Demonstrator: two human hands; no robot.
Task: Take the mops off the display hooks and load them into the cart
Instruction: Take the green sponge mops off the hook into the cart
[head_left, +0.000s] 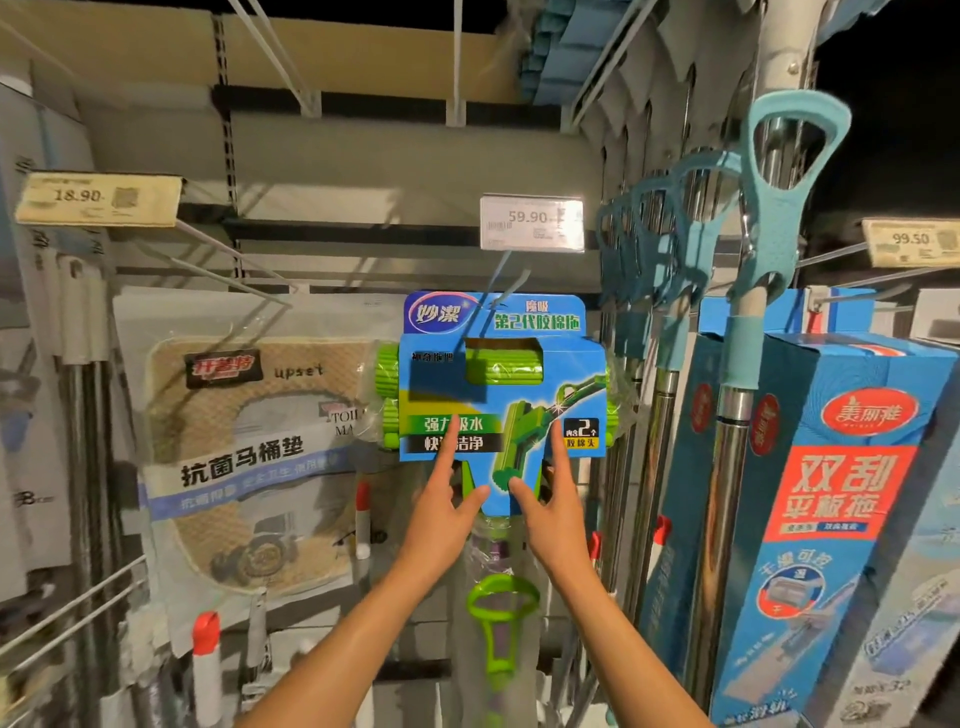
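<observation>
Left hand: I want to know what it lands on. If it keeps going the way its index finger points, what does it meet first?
Probably the left hand meets the blue mop package card first; its fingertip already overlaps it, though depth is unclear.

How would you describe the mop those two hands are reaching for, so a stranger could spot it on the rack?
Find the white 59.90 price tag in the middle of the shelving. Straight below it hangs a green sponge mop in a blue card sleeve, with the left hand and right hand on its lower edge. The mops to its right have pale blue handles; only this one has green rollers.
</observation>
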